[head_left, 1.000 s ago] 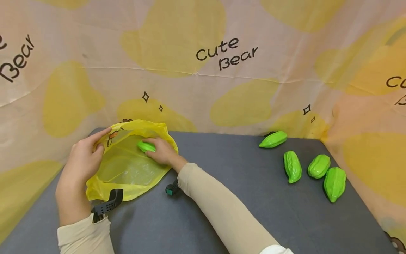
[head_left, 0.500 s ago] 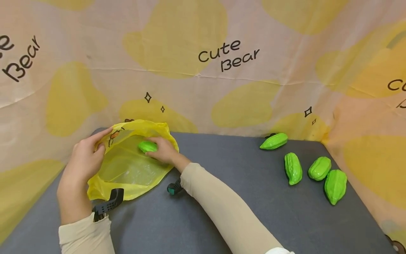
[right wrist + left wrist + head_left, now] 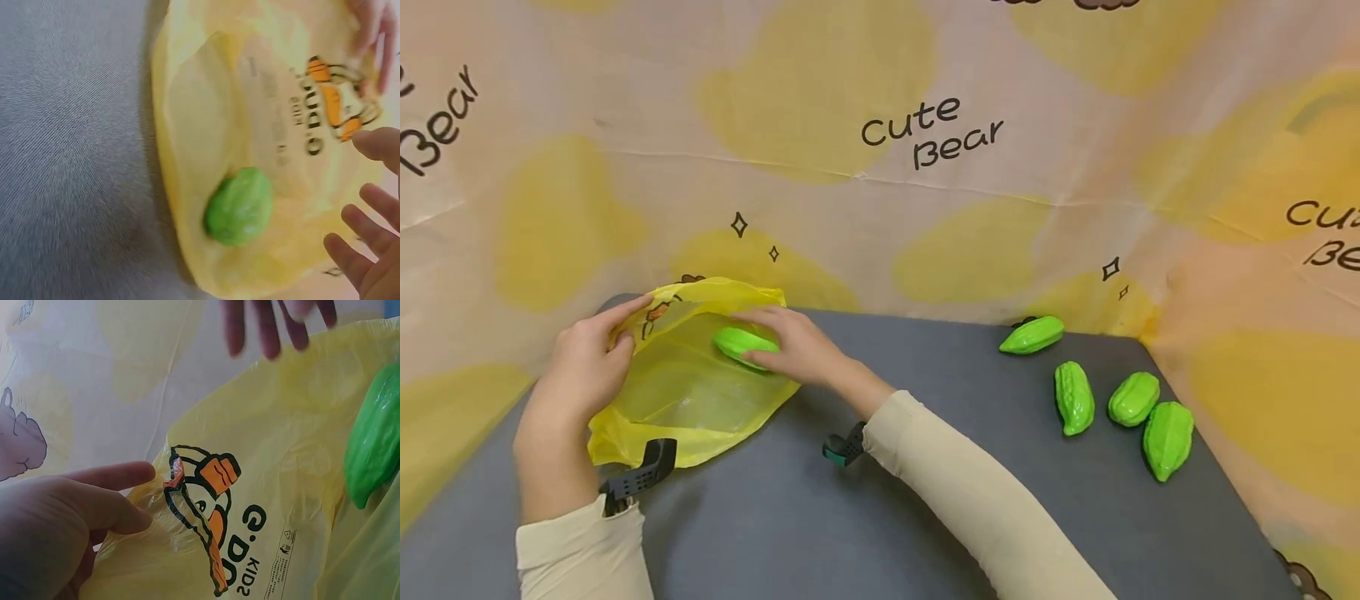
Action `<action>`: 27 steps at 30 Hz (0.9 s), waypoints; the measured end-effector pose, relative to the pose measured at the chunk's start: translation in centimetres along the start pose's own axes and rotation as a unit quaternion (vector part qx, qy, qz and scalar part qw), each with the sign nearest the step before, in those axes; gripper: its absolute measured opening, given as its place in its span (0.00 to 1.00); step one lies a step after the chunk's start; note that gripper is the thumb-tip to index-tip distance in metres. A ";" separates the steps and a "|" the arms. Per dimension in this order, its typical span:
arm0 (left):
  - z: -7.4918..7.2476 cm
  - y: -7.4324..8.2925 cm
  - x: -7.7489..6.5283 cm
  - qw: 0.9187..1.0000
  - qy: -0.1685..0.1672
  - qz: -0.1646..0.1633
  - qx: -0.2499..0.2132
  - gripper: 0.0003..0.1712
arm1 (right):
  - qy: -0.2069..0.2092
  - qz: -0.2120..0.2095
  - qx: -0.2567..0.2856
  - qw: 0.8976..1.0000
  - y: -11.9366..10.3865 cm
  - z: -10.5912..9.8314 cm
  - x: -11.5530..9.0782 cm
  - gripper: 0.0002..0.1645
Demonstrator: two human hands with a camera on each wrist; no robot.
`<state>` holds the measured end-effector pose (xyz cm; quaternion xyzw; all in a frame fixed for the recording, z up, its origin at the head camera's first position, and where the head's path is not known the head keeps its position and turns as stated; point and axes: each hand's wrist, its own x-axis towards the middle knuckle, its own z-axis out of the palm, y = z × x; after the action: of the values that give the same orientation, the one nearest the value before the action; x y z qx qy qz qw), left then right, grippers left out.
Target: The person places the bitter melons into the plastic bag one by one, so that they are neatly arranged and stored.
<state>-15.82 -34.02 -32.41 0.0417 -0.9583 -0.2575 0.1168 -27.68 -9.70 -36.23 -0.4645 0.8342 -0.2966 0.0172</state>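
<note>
A yellow plastic bag (image 3: pixel 685 421) stands open-mouthed at the left of the table. My left hand (image 3: pixel 572 375) pinches its left rim between thumb and fingers, beside a printed cartoon duck (image 3: pixel 215 487) in the left wrist view. Inside the bag lies one glossy green ridged gourd (image 3: pixel 240 206). My right hand (image 3: pixel 808 350) is at the right of the bag's mouth, partly in front of that gourd in the head view. From the right wrist view, its fingers (image 3: pixel 362 231) are spread and apart from the gourd, holding nothing.
Several more green gourds (image 3: pixel 1075 400) lie loose at the right of the grey table (image 3: pixel 925 500). A printed curtain (image 3: pixel 820 100) hangs behind and along both sides. Each wrist carries a black camera mount (image 3: pixel 640 475).
My right hand has let go of the gourd inside the bag and drawn back to the right, its fingers opening. The left hand still holds the bag's rim.
</note>
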 end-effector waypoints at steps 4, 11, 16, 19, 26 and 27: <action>-0.5 -0.4 0.1 1.000 0.008 0.002 0.004 0.32 | 0.014 -0.018 0.003 1.000 -1.1 -1.8 -1.5 0.35; -0.8 -0.2 0.5 1.000 0.004 0.003 0.005 0.32 | 0.065 -0.018 0.023 0.997 -1.9 -4.8 -5.0 0.34; -0.7 -0.4 0.5 1.000 0.004 0.002 0.002 0.33 | 0.102 -0.037 0.028 0.994 -1.5 -6.3 -7.7 0.33; -0.7 -0.5 0.3 1.000 0.006 0.001 0.008 0.33 | 0.118 -0.039 0.012 0.992 -1.3 -7.1 -9.5 0.33; -0.5 -0.2 0.0 1.000 -0.007 -0.001 0.021 0.33 | 0.154 -0.019 -0.005 0.988 0.0 -9.0 -13.7 0.33; -0.4 -0.2 0.0 1.000 -0.009 -0.001 0.022 0.33 | 0.160 -0.016 -0.007 0.987 0.3 -9.2 -14.3 0.33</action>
<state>-15.72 -34.40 -32.13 0.0435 -0.9647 -0.2368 0.1072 -22.59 6.06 -32.30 -0.4243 0.8209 -0.3615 -0.1240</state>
